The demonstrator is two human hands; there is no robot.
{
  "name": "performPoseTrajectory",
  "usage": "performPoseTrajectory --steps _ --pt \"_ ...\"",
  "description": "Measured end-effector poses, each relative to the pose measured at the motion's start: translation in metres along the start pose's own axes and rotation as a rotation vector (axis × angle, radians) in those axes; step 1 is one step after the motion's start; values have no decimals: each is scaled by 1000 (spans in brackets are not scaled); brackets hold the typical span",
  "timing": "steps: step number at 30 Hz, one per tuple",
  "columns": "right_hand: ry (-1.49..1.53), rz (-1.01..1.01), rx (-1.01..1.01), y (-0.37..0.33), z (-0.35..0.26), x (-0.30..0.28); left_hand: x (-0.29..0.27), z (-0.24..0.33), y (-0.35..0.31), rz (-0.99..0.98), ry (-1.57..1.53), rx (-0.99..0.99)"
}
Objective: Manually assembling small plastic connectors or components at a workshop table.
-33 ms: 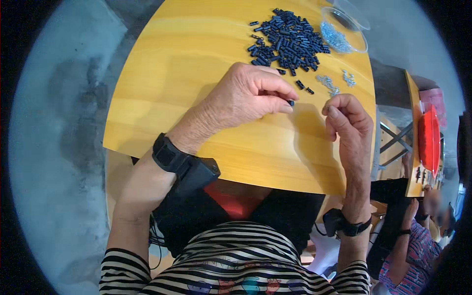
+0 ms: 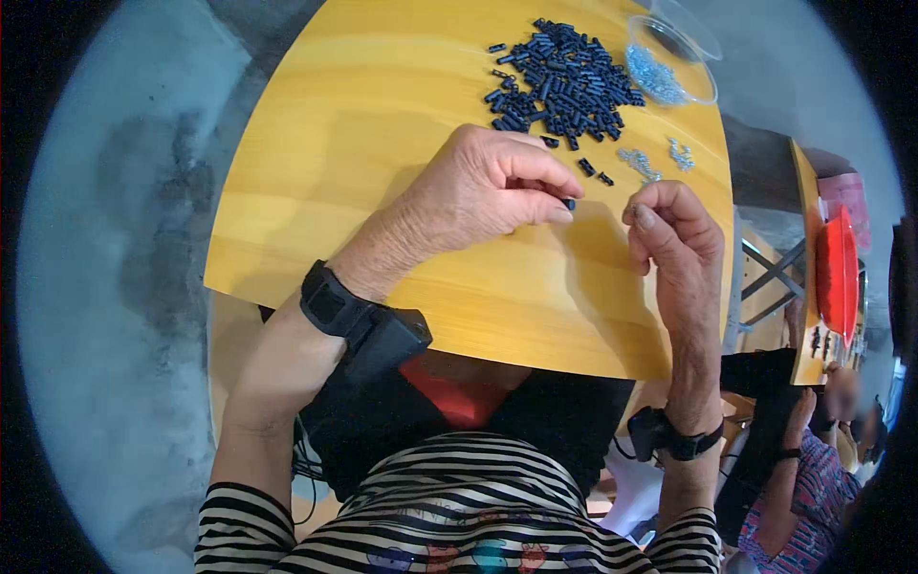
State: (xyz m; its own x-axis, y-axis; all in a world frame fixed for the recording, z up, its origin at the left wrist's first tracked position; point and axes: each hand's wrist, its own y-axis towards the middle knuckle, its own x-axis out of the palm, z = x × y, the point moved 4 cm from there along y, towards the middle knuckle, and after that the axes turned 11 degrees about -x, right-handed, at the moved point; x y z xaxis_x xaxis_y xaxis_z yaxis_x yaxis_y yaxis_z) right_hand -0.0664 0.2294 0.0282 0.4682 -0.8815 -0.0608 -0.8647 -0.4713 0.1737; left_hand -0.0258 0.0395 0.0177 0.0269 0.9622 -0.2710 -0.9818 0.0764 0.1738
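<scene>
My left hand [image 2: 507, 182] pinches a small black cylindrical piece [image 2: 569, 204] between thumb and fingertips, above the yellow table. Only the end of that piece shows. To its right, my right hand [image 2: 677, 230] is closed in a pinch, thumb against forefinger; whatever it holds is too small to make out. Just beyond the hands lie two loose black pieces [image 2: 587, 167] and a few small silver bits [image 2: 639, 165] that look like screws. Farther off spreads a large heap of black cylindrical pieces [image 2: 574, 81].
A clear round tub [image 2: 712, 94] of silver bits stands at the table's far right, with a clear lid behind it. The yellow table [image 2: 316, 191] has a curved near edge by my lap. At right, another person [image 2: 798, 478] is beside a second table with a red tray [image 2: 837, 277].
</scene>
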Motion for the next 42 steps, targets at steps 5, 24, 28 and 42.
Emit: performPoseTrajectory --steps 5,24,28,42 --pt "143 -52 60 8 7 19 1 -5 1 -55 16 -37" --pt "442 -42 157 10 22 25 -10 -7 -1 -16 -453 -387" --pt "518 -60 161 10 26 26 -13 -10 1 -24 -472 -388" --pt "576 -122 213 9 27 31 -8 -7 0 -48 -601 -374"
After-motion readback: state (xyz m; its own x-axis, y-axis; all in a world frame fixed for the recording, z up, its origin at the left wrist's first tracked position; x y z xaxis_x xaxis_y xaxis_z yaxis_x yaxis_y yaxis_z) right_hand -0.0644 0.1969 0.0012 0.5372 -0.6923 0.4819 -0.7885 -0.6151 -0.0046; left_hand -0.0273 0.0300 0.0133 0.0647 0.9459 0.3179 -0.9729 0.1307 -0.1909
